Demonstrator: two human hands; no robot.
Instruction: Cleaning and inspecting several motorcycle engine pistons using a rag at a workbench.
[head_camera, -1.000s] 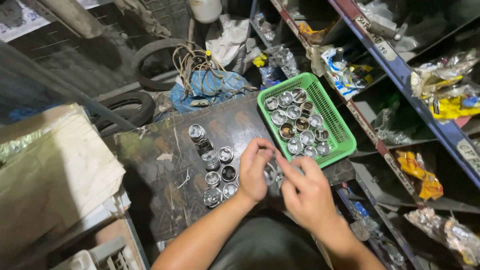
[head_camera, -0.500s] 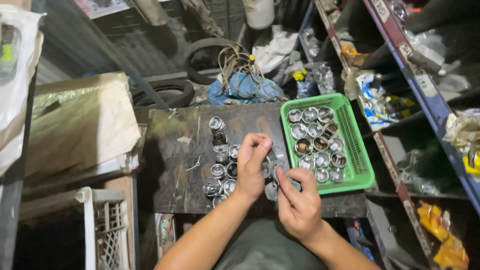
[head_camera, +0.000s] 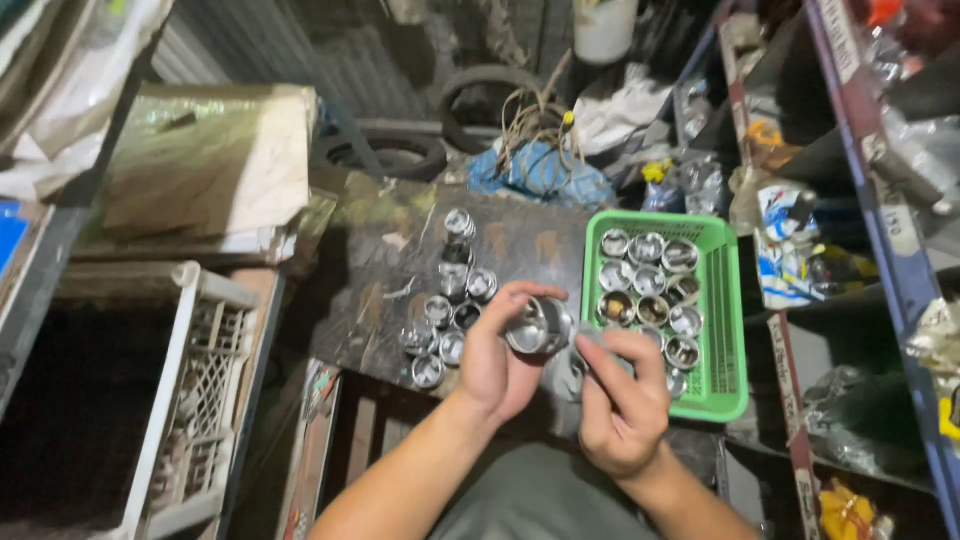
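I'm looking down into a cramped repair workshop, or its parts store. The stained dark desk (head_camera: 400, 250) carries loose metal cylinders (head_camera: 450, 300), with more packed in a green basket (head_camera: 725, 330) on the right. Old tyres (head_camera: 395, 155) lie at the far side (beside tangled wire), bagged parts crowd the right-hand shelves (head_camera: 900, 270), and a white crate (head_camera: 200, 400) sits near left.

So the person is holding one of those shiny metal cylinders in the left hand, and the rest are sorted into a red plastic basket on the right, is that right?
Not quite: the basket is green, not red, as the head view shows. The rest holds: the left hand grips a shiny metal cylinder, and more cylinders sit in that basket to the right.
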